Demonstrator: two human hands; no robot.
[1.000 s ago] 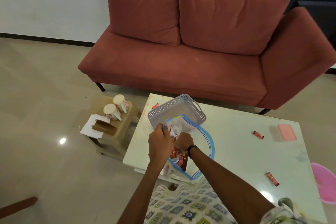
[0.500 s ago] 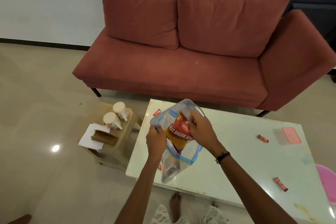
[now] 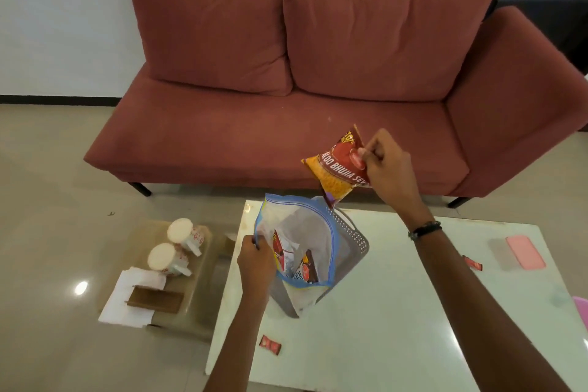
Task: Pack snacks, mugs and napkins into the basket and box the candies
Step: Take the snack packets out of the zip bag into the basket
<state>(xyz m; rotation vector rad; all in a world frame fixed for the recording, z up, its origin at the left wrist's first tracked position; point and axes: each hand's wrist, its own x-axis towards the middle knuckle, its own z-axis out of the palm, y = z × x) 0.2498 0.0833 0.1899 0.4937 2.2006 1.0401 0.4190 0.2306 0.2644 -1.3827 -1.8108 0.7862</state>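
My right hand (image 3: 386, 165) holds a red and orange snack packet (image 3: 339, 169) in the air, above and right of the bag's mouth. My left hand (image 3: 254, 259) grips the left rim of a clear zip bag (image 3: 299, 226) with a blue seal, which holds more snack packets (image 3: 297, 261). The bag lies over a grey perforated basket (image 3: 358, 242) on the white table (image 3: 397, 312). Two upturned mugs (image 3: 178, 247) and white napkins (image 3: 127, 302) sit on a low stool to the left. Red candies (image 3: 269, 344) lie loose on the table, another candy (image 3: 472, 263) near a pink-lidded box (image 3: 521, 252).
A red sofa (image 3: 286, 124) stands right behind the table. A brown napkin holder (image 3: 156, 296) rests on the napkins on the stool (image 3: 203, 267). A pink object (image 3: 581, 312) shows at the right edge. Tiled floor spreads to the left.
My right hand has pulled the snack packet out of the zip bag and lifted it up to the right. My left hand keeps its grip on the bag's rim.
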